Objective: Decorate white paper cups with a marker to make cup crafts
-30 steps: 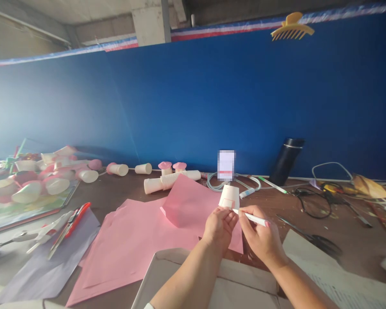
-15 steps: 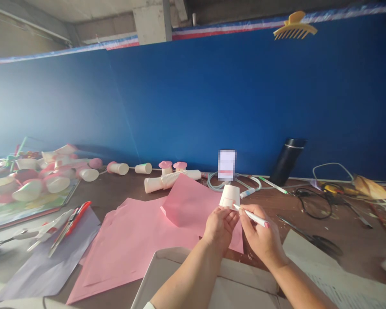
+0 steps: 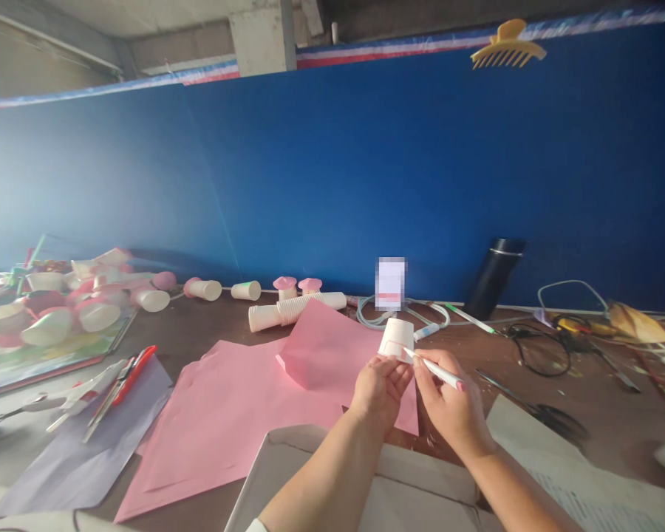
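Left hand (image 3: 377,395) was turned palm up above the right end of the pink paper (image 3: 238,414), its fingers partly curled and gripping a white cup (image 3: 397,336) at the wide end. The cup was held bottom-up over the right end of the pink paper, its narrow end away from the person, with a thin reddish outline on the side facing the head camera. Left forearm (image 3: 326,473) slanted up and rightward from the near side of the pink paper. Right hand (image 3: 448,399), just to the right of the pink paper, was closed around a white pen (image 3: 440,374) in a writing grip, thumb and fingers pinched close to the point. The pen sloped down to the right, tip at the cup's wall; whether it pressed on the surface could not be told. Right forearm (image 3: 515,480) came in from the near right of the pink paper, angled leftward, so that both hands met at the cup. A white box (image 3: 410,510) lay on the near side of the pink paper, below the forearms. A stack of cups (image 3: 293,310) lay along the pink paper's far side.
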`<control>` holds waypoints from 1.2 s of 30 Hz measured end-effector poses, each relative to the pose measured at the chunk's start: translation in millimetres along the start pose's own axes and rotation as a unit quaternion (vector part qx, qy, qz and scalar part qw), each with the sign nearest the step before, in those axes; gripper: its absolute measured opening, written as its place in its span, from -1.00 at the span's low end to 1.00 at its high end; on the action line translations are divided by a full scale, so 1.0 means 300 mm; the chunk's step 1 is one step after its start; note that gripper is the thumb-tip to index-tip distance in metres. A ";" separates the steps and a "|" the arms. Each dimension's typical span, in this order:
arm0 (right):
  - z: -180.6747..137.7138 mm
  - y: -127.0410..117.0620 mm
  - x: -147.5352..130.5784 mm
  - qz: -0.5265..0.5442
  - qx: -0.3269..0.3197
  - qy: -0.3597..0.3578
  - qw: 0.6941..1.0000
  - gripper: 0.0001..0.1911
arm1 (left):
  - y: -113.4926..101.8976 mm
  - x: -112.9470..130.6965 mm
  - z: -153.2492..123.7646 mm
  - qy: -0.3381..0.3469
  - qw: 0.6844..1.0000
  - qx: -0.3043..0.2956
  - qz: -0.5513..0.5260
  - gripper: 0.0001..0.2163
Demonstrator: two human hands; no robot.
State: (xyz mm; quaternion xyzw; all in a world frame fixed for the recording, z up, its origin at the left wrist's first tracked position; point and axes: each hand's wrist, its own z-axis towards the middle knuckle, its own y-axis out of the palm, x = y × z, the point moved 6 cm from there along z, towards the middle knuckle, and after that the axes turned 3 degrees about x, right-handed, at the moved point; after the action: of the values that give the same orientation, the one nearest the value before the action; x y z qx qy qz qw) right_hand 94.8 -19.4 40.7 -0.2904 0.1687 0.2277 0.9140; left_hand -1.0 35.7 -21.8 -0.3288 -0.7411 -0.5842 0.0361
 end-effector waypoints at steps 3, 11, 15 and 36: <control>0.003 -0.001 -0.002 0.000 0.004 0.000 1.000 -0.80 | 0.002 -0.001 -0.001 -0.001 1.000 -0.005 0.001 -0.95; 0.001 0.000 0.002 0.003 0.006 0.002 1.000 -0.80 | 0.004 0.002 -0.006 0.000 1.000 -0.004 0.004 -0.94; 0.001 -0.001 0.003 0.008 0.006 0.001 1.000 -0.81 | 0.005 0.003 -0.006 0.002 1.000 -0.004 0.002 -0.93; -0.002 0.012 0.005 0.023 -0.004 0.011 1.000 -0.83 | 0.001 -0.004 0.002 -0.005 1.000 -0.007 0.002 -0.91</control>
State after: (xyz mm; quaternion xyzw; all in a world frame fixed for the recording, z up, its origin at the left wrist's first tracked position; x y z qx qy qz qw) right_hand 94.1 -16.8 38.0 -0.2924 0.1847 0.2461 0.9054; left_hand 0.4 35.7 -22.2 -0.3335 -0.7364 -0.5878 0.0318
